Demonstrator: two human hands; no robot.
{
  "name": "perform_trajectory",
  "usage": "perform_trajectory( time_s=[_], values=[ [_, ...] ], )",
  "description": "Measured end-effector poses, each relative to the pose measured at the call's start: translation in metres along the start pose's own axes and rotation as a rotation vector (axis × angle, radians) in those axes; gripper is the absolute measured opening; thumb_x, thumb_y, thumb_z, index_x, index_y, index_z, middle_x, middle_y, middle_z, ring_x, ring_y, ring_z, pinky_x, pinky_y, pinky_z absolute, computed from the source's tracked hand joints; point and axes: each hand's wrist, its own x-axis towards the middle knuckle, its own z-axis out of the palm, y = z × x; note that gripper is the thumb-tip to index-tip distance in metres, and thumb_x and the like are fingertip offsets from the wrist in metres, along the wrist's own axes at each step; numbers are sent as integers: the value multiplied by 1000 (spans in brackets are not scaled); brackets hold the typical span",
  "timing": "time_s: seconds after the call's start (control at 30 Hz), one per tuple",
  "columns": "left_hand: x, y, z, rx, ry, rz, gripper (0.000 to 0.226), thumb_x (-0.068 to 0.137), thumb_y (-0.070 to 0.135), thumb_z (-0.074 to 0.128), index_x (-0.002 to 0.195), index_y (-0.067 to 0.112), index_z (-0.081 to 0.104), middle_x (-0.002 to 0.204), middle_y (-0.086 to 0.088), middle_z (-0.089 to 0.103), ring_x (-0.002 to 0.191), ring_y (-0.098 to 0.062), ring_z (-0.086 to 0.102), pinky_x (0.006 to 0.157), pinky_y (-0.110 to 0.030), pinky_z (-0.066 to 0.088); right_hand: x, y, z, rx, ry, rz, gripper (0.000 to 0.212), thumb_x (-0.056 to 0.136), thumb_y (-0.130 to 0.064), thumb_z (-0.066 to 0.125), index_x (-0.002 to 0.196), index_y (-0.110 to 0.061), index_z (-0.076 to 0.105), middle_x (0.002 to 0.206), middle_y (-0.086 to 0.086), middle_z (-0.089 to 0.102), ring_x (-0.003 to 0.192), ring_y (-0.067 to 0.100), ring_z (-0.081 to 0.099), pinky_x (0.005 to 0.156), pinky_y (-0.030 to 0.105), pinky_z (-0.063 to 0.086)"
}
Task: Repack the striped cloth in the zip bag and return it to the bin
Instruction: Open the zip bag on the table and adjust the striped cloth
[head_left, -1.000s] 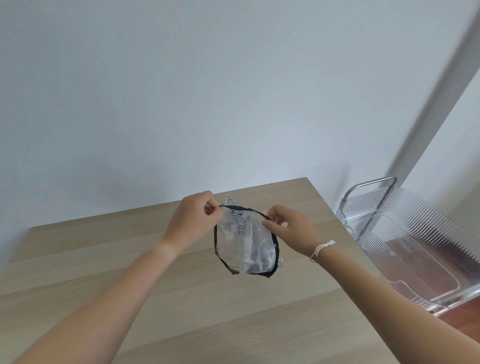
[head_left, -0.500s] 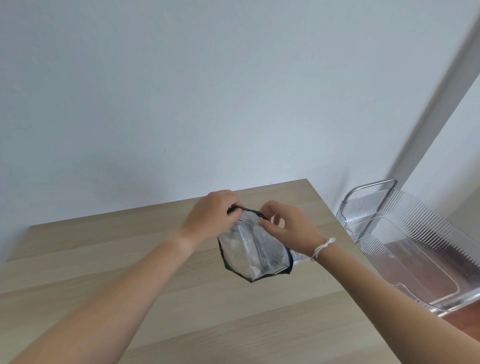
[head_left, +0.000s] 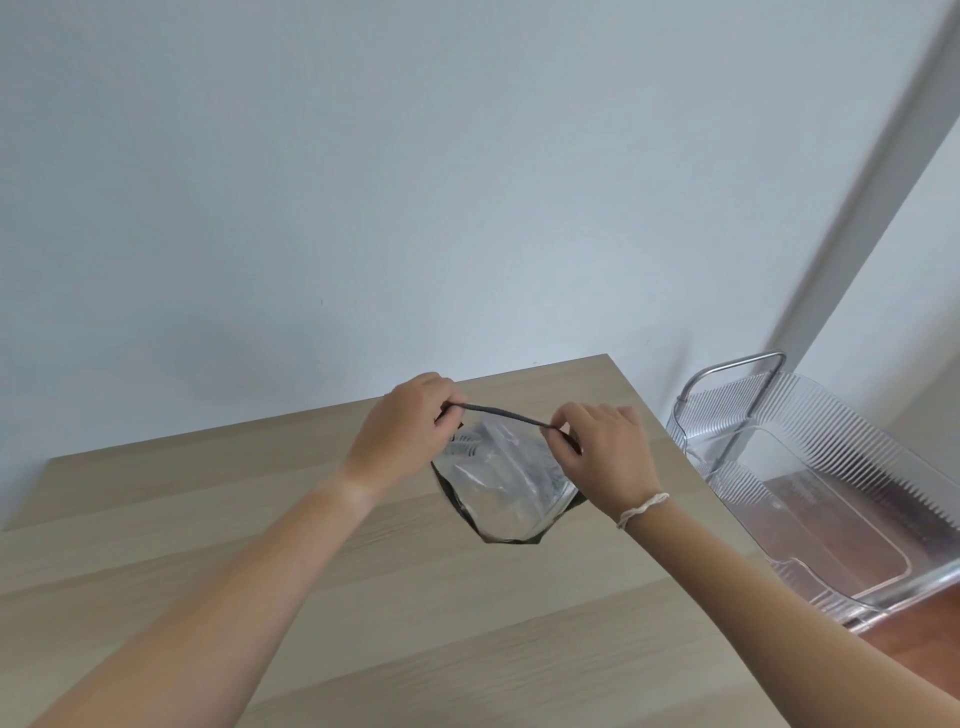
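Note:
A clear zip bag (head_left: 498, 493) with a dark rim hangs above the wooden table (head_left: 260, 519), held by both hands. Inside it the striped cloth (head_left: 470, 441) shows through the plastic near the top left. My left hand (head_left: 410, 431) pinches the left end of the bag's dark zip strip. My right hand (head_left: 602, 457) pinches the strip's right end, so the strip runs nearly straight between them. The clear ribbed bin (head_left: 810, 499) stands to the right of the table, apart from the bag.
The table's right edge runs close to the bin. A metal handle frame (head_left: 748, 395) rises at the bin's far end. A pale wall stands behind the table, and a reddish floor shows under the bin.
The bag's mouth, wide open a second ago, has been drawn shut. My hands have moved apart along the zip strip, which is now stretched between them.

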Motion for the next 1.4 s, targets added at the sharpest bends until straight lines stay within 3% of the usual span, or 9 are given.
perform_trajectory(
  time_s=[0.2, 0.4, 0.5, 0.63, 0.8, 1.0, 1.1, 1.2, 1.4],
  values=[
    [7, -8, -14, -21, 83, -35, 12, 84, 9, 53, 83, 10, 65, 83, 1, 65, 60, 0, 50, 61, -23, 41, -13, 5, 3, 317, -317, 88, 25, 80, -28, 60, 63, -36, 44, 57, -19, 52, 57, 1, 49, 64, 24, 34],
    [7, -14, -10, 7, 104, -56, 13, 84, 11, 54, 85, 13, 66, 85, 1, 67, 58, -1, 48, 62, -26, 38, -14, -5, 9, 59, 61, 91, 23, 73, -8, 57, 62, -17, 38, 45, -2, 48, 42, 24, 42, 64, 30, 35],
    [7, -18, -9, -7, 131, -89, 13, 86, 11, 53, 87, 15, 66, 86, 1, 66, 62, -6, 52, 64, -28, 41, -18, -8, 10, 90, 58, -15, 19, 74, -12, 58, 63, -16, 43, 47, -4, 51, 42, 17, 42, 63, 31, 40],
    [8, -23, -19, -79, 73, -76, 21, 85, 3, 51, 91, 13, 69, 93, 1, 68, 84, -14, 61, 78, -26, 47, -32, -5, 15, 279, -269, -94, 20, 82, -47, 56, 79, -27, 56, 62, -16, 54, 60, 1, 49, 71, 16, 34],
    [4, -18, -22, -110, -53, 45, 27, 81, -5, 53, 85, 14, 72, 92, 5, 63, 95, -13, 55, 85, -12, 37, -19, -8, 13, 487, -201, 43, 8, 81, -26, 64, 89, -23, 63, 72, -18, 55, 70, 11, 53, 68, 24, 43],
    [-1, -20, -20, -142, -122, 49, 32, 84, 1, 55, 81, 27, 74, 114, 14, 49, 114, -10, 42, 100, -20, 27, 14, -19, 12, 381, -205, -32, 37, 82, -24, 62, 118, -24, 56, 119, -5, 56, 107, 12, 47, 93, 21, 34],
    [-4, -19, -23, -182, -139, 60, 37, 82, 0, 56, 77, 32, 74, 107, 24, 46, 109, -3, 43, 96, -17, 31, 26, -24, 14, 294, -334, -51, 54, 81, -33, 62, 132, -28, 43, 137, -2, 47, 125, 19, 39, 107, 36, 30],
    [-7, -15, -25, -278, -171, 61, 41, 81, 0, 59, 75, 38, 72, 95, 17, 51, 90, 4, 49, 81, -6, 36, 32, -27, 20, 228, -500, -11, 46, 83, -37, 60, 126, -28, 49, 127, -2, 57, 121, 18, 44, 106, 41, 33],
    [-13, -21, -25, -439, -212, -102, 37, 78, 15, 49, 82, 46, 67, 98, 12, 62, 85, 5, 55, 76, -9, 39, 28, -32, 27, 310, -389, -15, 13, 83, -21, 61, 87, -12, 69, 88, 3, 67, 80, 16, 55, 72, 28, 41]
  ],
)
